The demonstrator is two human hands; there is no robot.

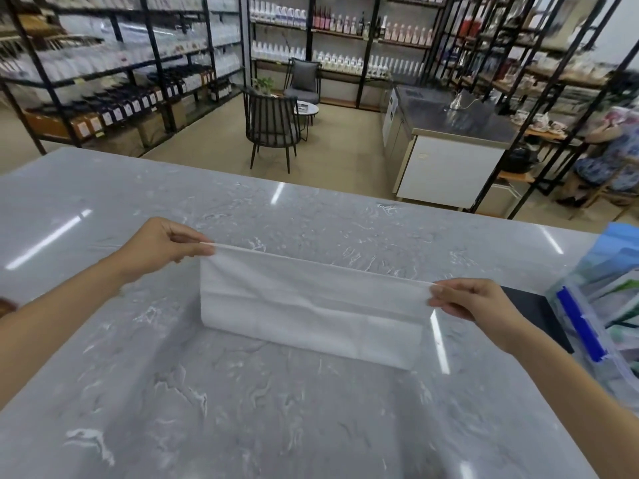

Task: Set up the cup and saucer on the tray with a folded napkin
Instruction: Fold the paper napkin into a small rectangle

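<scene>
No writing can be read anywhere; the labels on the far shelf bottles [339, 62] are blurred. The left hand [166, 245] pinches the left top corner of a white folded paper napkin [311, 302], and the right hand [473, 300] pinches its right top corner; the napkin hangs stretched between them, its lower fold resting on the grey marble-patterned countertop [276, 409]. At the right edge stands a clear plastic box with blue parts [594, 323], a flat black item [532, 309] just beside it, partly hidden by the right wrist. Beyond the counter lie a beige floor, a dark slatted chair [271, 127] and black metal shelving [114, 63].
</scene>
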